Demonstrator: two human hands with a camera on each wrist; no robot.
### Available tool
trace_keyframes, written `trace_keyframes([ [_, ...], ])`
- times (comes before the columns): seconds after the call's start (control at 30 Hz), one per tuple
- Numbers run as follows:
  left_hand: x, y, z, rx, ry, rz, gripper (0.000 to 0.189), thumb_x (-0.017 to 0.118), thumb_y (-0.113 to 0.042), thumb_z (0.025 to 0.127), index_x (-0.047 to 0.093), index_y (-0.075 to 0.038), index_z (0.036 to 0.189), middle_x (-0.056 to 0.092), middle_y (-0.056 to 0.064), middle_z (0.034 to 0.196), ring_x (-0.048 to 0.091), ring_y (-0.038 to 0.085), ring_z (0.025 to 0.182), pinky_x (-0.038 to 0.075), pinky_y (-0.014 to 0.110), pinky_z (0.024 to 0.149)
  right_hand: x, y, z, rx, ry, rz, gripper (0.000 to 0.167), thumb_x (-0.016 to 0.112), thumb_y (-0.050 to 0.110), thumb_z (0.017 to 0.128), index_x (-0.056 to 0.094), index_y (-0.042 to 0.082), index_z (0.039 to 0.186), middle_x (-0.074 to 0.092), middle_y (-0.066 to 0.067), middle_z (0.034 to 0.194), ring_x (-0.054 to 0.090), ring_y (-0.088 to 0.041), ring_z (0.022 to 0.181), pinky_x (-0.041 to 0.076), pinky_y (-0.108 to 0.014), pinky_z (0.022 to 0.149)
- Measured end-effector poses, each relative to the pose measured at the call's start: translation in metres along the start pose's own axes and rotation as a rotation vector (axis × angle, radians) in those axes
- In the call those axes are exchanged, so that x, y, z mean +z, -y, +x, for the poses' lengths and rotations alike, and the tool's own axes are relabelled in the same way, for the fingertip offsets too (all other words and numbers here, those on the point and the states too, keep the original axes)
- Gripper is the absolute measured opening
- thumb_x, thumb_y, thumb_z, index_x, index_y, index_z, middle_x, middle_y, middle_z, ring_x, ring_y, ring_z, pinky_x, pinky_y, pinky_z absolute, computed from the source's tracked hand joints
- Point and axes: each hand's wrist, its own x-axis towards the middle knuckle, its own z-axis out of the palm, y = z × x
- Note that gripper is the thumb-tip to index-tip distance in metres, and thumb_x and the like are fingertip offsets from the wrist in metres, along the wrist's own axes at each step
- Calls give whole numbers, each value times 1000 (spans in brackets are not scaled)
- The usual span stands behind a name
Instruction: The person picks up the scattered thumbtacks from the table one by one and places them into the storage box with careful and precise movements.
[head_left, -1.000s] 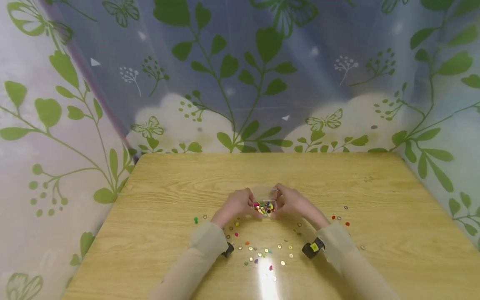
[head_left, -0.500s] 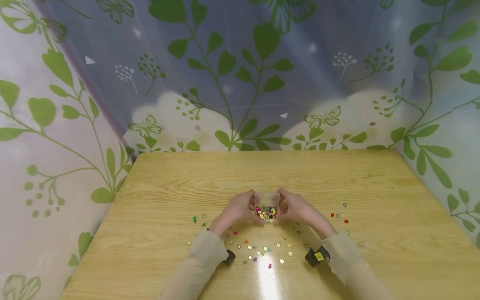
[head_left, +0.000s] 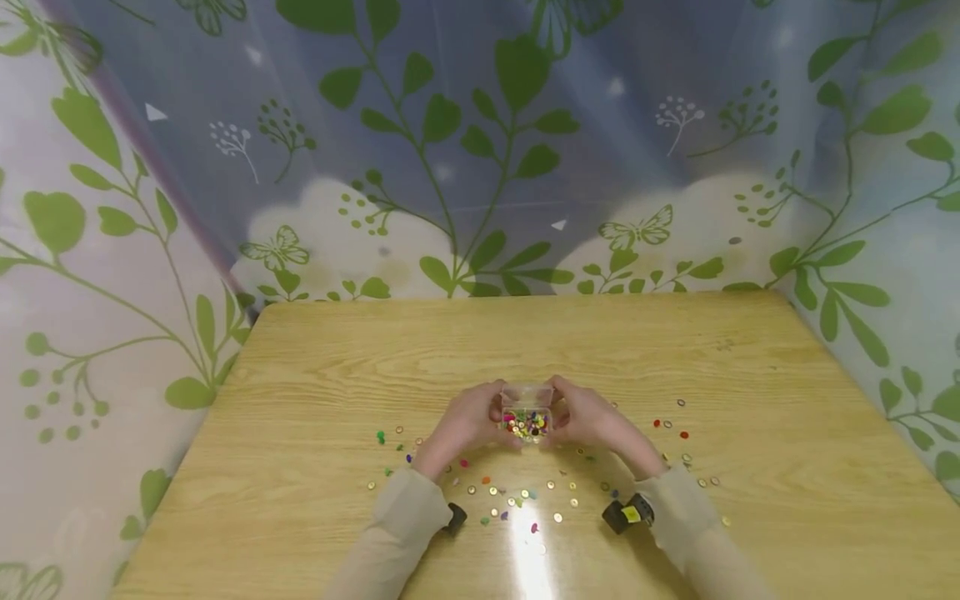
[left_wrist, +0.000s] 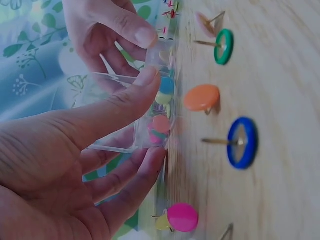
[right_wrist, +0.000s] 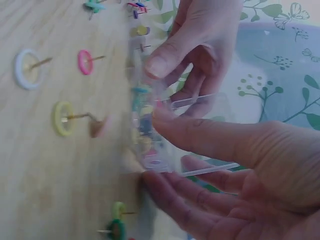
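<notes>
A small clear plastic box [head_left: 527,395] is held low at the table's middle, its hinged lid raised on the far side. Many-coloured thumbtacks [head_left: 525,426] fill it. My left hand [head_left: 466,420] grips its left end, thumb on the near side and fingers curled at the end and behind. The right hand [head_left: 589,419] holds the opposite end in the same manner. In the left wrist view, tacks show through the clear wall between the thumbs. Loose thumbtacks lie near the box, among them an orange tack [left_wrist: 202,97] and a blue tack [left_wrist: 243,143].
Several more loose thumbtacks, such as a magenta tack [head_left: 534,527] and a red tack [head_left: 684,434], are scattered over the wooden table [head_left: 337,350], many with points upward or sideways. A patterned curtain [head_left: 405,225] stands along the table's back edge.
A second ago the box was tipped more; now it sits more level with its lid plainly visible. Both hands keep their hold. The head view has shifted slightly.
</notes>
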Motion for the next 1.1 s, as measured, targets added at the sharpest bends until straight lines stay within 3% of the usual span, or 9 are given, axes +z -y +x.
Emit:
trace_keyframes([
  [0.1,0,0,0,-8,3,-6,69,95,-24,66,65,-17,127,64,-2,97,57,15,87,51,34,79,-8,0,-4,-29,-17,-15,62,82,9,83,50,1,135,64,-21,117,69,-30,93,59,-39,74],
  [0.2,0,1,0,-14,5,-15,72,95,-23,66,65,-16,130,63,-2,97,56,14,86,51,34,81,-25,-3,-11,-69,-112,-67,54,75,14,92,51,1,138,64,-24,122,69,-36,95,59,-43,76],
  [0.37,1,1,-1,-18,5,-29,75,95,-21,65,63,-15,133,62,-1,98,55,13,85,51,34,84,-61,-18,-28,-65,-361,-246,27,71,13,95,66,2,119,72,-17,105,70,-32,87,57,-45,71],
  [0.47,1,1,-2,-19,3,-31,75,95,-21,65,63,-15,132,62,-1,99,55,13,86,51,34,84,-80,-35,-39,-27,-431,-360,17,72,10,94,70,1,108,73,-15,96,69,-30,80,55,-44,66],
  [0.63,0,2,-1,-24,6,-34,76,95,-22,64,63,-15,133,62,-1,99,55,14,87,52,35,85,-99,-63,-56,47,-395,-504,9,74,6,90,72,1,97,72,-13,89,66,-28,75,53,-45,65],
  [0.83,0,3,0,-31,-1,-33,74,95,-21,65,63,-15,132,62,-1,100,56,14,88,52,35,86,-104,-84,-64,73,-313,-586,4,78,5,85,75,4,87,74,-11,85,68,-33,77,54,-50,68],
  [1.1,1,2,-1,-24,4,-38,74,95,-20,64,64,-15,131,63,-1,102,57,14,89,52,33,84,-103,-97,-64,128,-280,-536,4,80,7,83,76,7,85,75,-12,86,68,-36,80,53,-53,73],
])
